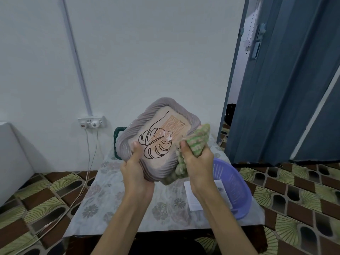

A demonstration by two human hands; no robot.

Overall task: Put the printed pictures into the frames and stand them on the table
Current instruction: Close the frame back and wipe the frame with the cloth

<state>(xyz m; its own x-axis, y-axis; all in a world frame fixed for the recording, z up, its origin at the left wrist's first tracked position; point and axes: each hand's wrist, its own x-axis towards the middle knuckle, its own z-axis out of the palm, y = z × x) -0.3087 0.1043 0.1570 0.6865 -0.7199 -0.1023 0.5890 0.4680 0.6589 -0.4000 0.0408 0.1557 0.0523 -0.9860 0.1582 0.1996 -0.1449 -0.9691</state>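
- Your left hand (135,167) grips the near-left edge of the ribbed grey picture frame (158,138), thumb on its leaf-print picture (159,139); it is held above the table, face toward you, long axis tilted far-right.
- Your right hand (197,162) clutches a green knitted cloth (195,144) against the frame's right edge.
- A purple plastic basket (233,190) and white paper sheet (193,197) lie near-right on the floral-clothed table (110,199).

Small print on the picture (181,126) unreadable; paper (192,197) partly hidden behind the right forearm

The scene is being lit evenly and softly; glare is being thrown off the picture (166,135), and edges are being bowed by wide-angle distortion.
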